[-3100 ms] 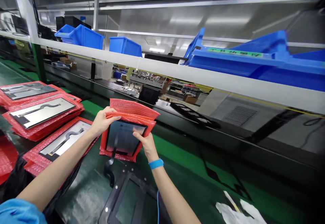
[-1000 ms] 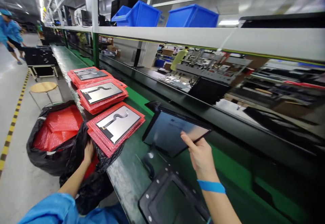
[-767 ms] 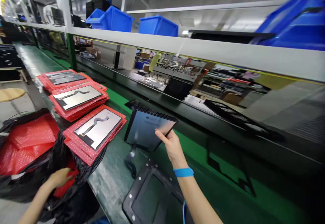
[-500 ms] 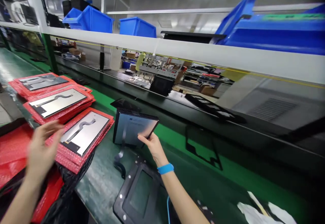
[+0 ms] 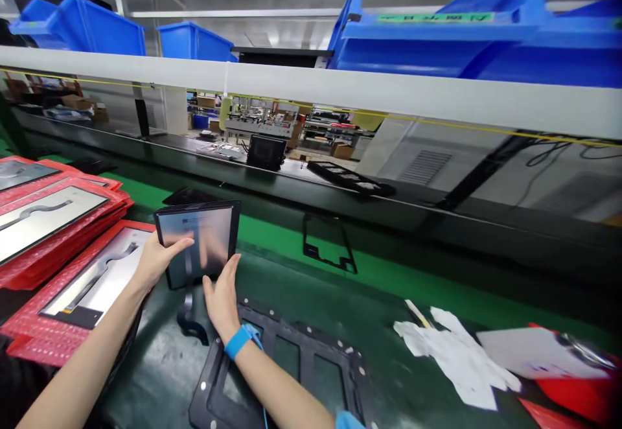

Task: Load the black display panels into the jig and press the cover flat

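A stack of dark-edged display panels (image 5: pixel 211 225) stands tilted upright on the green bench, its grey back showing faint reflections. My left hand (image 5: pixel 162 257) is closed on the left side, thumb across the front and the other fingers hidden behind. At the lower right corner, my right hand (image 5: pixel 222 296) grips the same stack; a blue band is round its wrist. From the front panel a dark flat cable (image 5: pixel 188 319) hangs down and curls on the bench. Below my right wrist lies a black fixture frame (image 5: pixel 307 358) with rectangular openings and small round studs.
At left, red bubble-wrap pouches (image 5: pixel 53 325) carry display panels in piles. A thin black bezel (image 5: pixel 307 238) lies on the green strip behind. White gloves (image 5: pixel 454 354) rest at right, and blue bins (image 5: pixel 104 30) stand on the overhead shelf.
My left hand has left the red pouches and come right to hold the stack's left side. My right hand has shifted to the stack's lower right corner. The view has turned right.
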`<state>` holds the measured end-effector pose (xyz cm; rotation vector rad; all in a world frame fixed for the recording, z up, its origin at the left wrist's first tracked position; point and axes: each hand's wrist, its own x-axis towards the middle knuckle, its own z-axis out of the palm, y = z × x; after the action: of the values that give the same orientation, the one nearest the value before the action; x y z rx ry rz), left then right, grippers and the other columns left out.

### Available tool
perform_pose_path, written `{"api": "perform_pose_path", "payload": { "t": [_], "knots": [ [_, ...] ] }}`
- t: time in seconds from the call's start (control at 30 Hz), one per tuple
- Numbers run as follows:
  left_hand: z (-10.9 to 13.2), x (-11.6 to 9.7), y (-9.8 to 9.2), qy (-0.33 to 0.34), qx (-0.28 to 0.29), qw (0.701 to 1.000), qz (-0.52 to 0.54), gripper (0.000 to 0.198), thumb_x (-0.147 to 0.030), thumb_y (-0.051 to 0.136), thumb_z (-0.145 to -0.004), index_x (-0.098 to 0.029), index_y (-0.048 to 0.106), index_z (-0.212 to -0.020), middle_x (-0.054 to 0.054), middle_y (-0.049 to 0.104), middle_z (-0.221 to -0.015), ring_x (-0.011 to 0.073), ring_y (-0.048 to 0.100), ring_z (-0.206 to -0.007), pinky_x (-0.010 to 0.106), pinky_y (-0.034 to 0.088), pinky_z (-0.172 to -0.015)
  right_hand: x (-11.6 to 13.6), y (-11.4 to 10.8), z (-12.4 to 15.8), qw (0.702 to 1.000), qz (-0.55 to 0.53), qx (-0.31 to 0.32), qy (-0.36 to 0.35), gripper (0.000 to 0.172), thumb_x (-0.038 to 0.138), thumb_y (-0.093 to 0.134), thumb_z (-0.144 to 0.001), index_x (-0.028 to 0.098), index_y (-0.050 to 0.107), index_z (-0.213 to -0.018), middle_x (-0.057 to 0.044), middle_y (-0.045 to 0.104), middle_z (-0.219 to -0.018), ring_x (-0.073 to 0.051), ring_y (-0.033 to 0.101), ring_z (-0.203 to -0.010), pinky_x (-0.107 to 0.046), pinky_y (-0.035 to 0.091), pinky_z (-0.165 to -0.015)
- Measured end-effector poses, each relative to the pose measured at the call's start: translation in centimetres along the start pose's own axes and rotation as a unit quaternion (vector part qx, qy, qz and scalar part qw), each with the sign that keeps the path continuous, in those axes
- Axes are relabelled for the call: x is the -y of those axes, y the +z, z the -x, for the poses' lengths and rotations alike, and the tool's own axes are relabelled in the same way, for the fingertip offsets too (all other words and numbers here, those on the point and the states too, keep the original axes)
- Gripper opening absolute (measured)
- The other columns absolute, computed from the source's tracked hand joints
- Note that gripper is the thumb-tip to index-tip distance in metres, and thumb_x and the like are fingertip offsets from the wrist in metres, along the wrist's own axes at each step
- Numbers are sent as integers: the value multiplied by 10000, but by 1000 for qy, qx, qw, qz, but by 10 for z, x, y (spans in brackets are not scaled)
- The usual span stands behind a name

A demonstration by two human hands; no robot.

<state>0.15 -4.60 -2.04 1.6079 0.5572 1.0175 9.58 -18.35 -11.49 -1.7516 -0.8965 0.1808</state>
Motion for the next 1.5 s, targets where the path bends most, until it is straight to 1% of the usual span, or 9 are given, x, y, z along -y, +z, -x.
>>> {"api": "perform_pose_path", "payload": {
  "t": [0.17, 0.23, 0.3, 0.37, 0.53, 0.8, 1.13, 1.37, 1.5],
  "knots": [
    [-4, 1, -17, -25, 12, 1000, 15, 421, -414, 887, -595, -149, 778, -905, 123, 772, -980, 308, 726, -960, 426, 547, -934, 3, -24, 12, 997, 42, 48, -37, 781, 188, 565, -854, 53, 225, -1544, -214, 14, -1636, -366, 36, -1498, -545, 225, -1190],
    [-4, 1, -19, -32, 14, 999, 20, 397, -422, 887, -591, -155, 786, -866, 122, 774, -965, 310, 725, -965, 431, 543, -943, 8, -48, 6, 993, 80, 41, -80, 633, 190, 585, -864, 114, 418, -1469, -209, 226, -1601, -383, 252, -1461, -535, 349, -1133],
    [-3, 1, -20, -37, 14, 999, 25, 390, -428, 892, -580, -159, 790, -845, 123, 775, -956, 312, 723, -969, 435, 539, -949, 16, -74, -7, 977, 143, 0, -157, 390, 198, 546, -916, 178, 589, -1303, -173, 504, -1395, -324, 523, -1270, -468, 485, -1004],
    [-3, 0, -19, -39, 12, 999, 29, 394, -431, 896, -571, -162, 793, -840, 123, 775, -958, 312, 723, -969, 435, 537, -954, 27, -94, -26, 964, 165, -27, -205, 259, 210, 511, -954, 224, 652, -1171, -114, 591, -1141, -256, 603, -1060, -398, 527, -877],
    [-5, -1, -18, -44, 8, 998, 35, 404, -434, 905, -551, -159, 794, -826, 126, 776, -940, 316, 722, -965, 434, 543, -942, 42, -103, -64, 938, 188, -32, -289, 186, 192, 556, -945, 252, 684, -1066, -79, 546, -996, -230, 540, -926, -365, 477, -787],
    [-8, -1, -19, -52, 12, 998, 36, 400, -424, 909, -543, -160, 796, -820, 125, 776, -937, 320, 721, -967, 431, 546, -931, 35, -90, -84, 907, 223, -12, -358, 146, 231, 509, -980, 212, 649, -944, -86, 541, -948, -230, 502, -872, -361, 434, -747],
    [-13, -1, -18, -64, 11, 997, 40, 433, -448, 911, -534, -147, 792, -822, 133, 773, -960, 328, 713, -1002, 446, 528, -968, 28, -112, -53, 870, 226, 131, -418, 101, 149, 497, -952, 219, 537, -892, -60, 535, -940, -197, 523, -847, -331, 477, -745],
    [-17, 1, -21, -70, 19, 997, 38, 407, -420, 906, -555, -141, 792, -828, 133, 773, -964, 326, 706, -1014, 451, 514, -984, 36, -106, -99, 873, 256, 73, -409, 160, 186, 418, -997, 189, 565, -935, -108, 531, -969, -236, 499, -872, -370, 464, -748],
    [-18, 0, -23, -73, 24, 996, 37, 413, -421, 908, -546, -146, 789, -830, 132, 773, -966, 321, 709, -1000, 440, 526, -965, 28, -100, -107, 866, 258, 51, -424, 194, 213, 411, -1013, 188, 601, -987, -103, 561, -975, -224, 520, -886, -359, 465, -767]
  ]
}}
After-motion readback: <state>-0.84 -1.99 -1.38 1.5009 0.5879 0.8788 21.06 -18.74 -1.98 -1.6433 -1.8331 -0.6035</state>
